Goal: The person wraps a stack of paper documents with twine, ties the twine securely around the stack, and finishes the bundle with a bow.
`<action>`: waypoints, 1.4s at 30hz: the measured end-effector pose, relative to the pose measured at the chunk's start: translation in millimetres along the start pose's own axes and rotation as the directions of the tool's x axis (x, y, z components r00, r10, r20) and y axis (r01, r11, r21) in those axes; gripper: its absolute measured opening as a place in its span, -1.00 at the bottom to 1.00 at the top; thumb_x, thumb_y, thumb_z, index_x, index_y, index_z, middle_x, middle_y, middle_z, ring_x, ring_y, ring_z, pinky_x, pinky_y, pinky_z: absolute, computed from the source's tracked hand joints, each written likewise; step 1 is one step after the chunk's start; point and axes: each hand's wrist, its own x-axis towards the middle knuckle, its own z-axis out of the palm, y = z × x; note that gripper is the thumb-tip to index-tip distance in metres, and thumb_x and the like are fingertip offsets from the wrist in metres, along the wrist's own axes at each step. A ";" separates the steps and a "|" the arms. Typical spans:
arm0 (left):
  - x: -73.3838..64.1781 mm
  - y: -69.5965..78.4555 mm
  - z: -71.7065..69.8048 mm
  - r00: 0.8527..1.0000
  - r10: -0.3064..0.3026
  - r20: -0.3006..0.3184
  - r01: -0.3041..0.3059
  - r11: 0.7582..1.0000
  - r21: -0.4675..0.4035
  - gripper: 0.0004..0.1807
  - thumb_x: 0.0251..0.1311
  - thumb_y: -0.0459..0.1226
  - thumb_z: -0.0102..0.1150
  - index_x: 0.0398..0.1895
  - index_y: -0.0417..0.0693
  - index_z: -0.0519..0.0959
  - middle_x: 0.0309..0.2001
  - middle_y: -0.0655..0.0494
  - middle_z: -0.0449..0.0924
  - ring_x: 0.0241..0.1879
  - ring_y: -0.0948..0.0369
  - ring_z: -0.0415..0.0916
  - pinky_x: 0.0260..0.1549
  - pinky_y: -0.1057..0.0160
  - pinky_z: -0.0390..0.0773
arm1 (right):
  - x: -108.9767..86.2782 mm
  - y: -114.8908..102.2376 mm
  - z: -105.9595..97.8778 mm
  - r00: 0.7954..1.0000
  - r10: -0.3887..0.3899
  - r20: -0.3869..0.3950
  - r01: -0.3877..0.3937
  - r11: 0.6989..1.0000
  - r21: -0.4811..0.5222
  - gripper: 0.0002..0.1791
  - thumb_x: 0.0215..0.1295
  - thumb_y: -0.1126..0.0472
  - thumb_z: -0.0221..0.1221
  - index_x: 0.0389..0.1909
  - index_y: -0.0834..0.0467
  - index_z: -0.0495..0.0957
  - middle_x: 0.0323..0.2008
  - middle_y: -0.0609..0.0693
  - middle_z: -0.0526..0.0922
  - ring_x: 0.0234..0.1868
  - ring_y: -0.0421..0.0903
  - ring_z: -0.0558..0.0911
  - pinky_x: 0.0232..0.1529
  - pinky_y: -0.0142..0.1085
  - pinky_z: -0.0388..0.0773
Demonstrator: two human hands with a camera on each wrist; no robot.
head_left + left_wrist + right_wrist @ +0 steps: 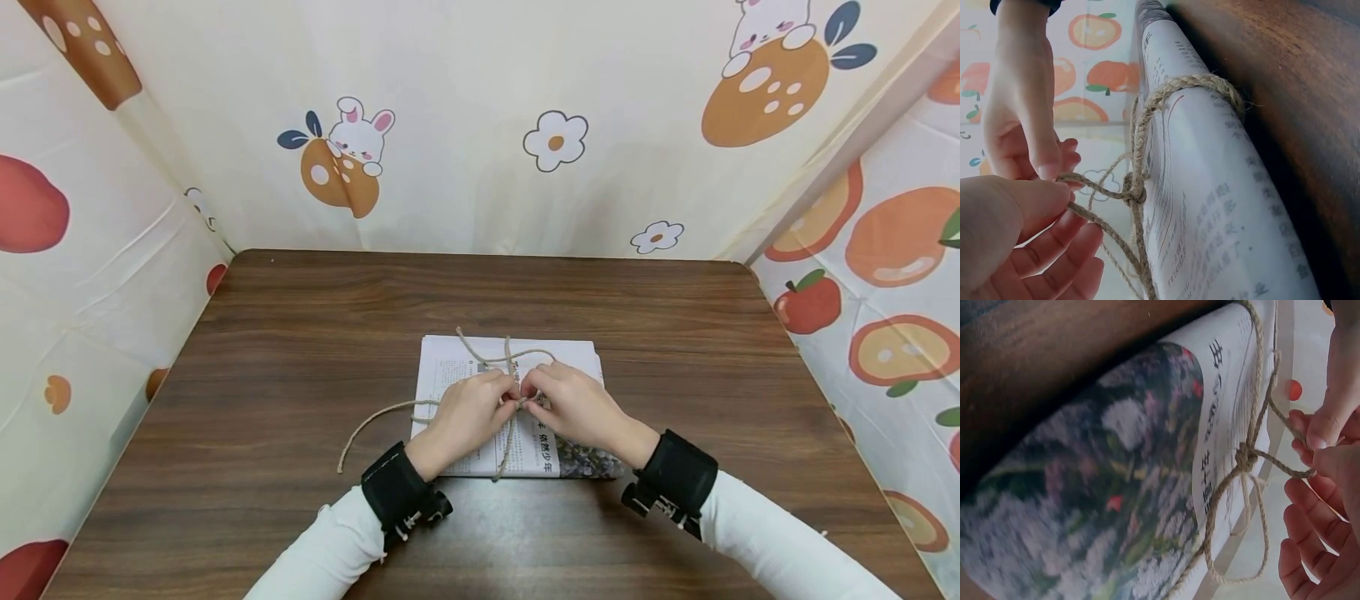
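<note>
A folded newspaper bundle (442,360) lies flat on the table, bound crosswise with jute twine (507,454). Both hands meet over its middle, where a small twine knot (1245,457) sits on top. My left hand (468,411) pinches the twine between thumb and fingers, close beside the knot. From the other side my right hand (576,406) pinches twine too, its thumb tip almost against the left thumb. Between the knot and the fingertips runs a short twine loop (1100,187). The fingers partly hide the held ends.
Brown wood-grain table (300,333) surrounds the bundle. One loose twine end (360,429) trails left onto the table, and another (468,346) curls over the bundle's far edge. Patterned curtains (465,167) enclose the back and sides. Black bands (678,479) circle both wrists.
</note>
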 end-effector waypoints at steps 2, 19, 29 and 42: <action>0.1 0.1 0.1 1.000 -0.014 0.005 0.014 1.000 -0.008 -0.98 0.07 -0.26 0.23 -0.41 0.03 0.60 -0.45 0.26 0.53 -0.52 0.38 0.44 -0.58 0.43 0.39 | -0.9 -1.2 1.0 1.000 -0.001 -0.007 0.001 1.000 -0.007 -0.88 0.10 0.21 0.26 -0.36 0.04 0.51 -0.41 -0.17 0.56 -0.37 -0.25 0.51 -0.36 -0.36 0.46; 34.8 -18.1 -34.4 0.990 -0.061 0.127 0.042 0.988 0.150 -0.96 0.11 -0.23 0.20 -0.39 0.02 0.58 -0.41 0.20 0.51 -0.51 0.29 0.43 -0.57 0.33 0.41 | -4.1 -1.9 3.1 1.000 0.000 -0.029 -0.001 1.000 -0.019 -0.85 0.09 0.25 0.27 -0.43 0.04 0.46 -0.47 -0.18 0.48 -0.44 -0.29 0.43 -0.40 -0.37 0.40; 61.3 -23.8 -25.8 0.915 -0.198 0.351 0.080 0.943 0.322 -0.80 0.12 -0.17 0.20 -0.21 -0.02 0.61 -0.23 0.07 0.54 -0.25 0.11 0.52 -0.38 0.14 0.53 | -3.5 -2.5 3.6 0.999 0.038 -0.016 -0.038 0.999 -0.025 -0.83 0.08 0.24 0.29 -0.45 0.02 0.45 -0.48 -0.20 0.47 -0.45 -0.30 0.42 -0.42 -0.38 0.39; 59.3 -34.1 -15.2 0.934 -0.179 0.308 0.074 0.943 0.324 -0.93 0.14 -0.23 0.13 -0.47 0.02 0.51 -0.47 0.16 0.56 -0.49 0.20 0.50 -0.63 0.24 0.42 | 0.0 -1.3 5.8 0.993 0.112 0.026 -0.111 0.994 -0.022 -0.85 0.12 0.25 0.22 -0.46 0.01 0.42 -0.50 -0.21 0.46 -0.46 -0.28 0.42 -0.43 -0.39 0.38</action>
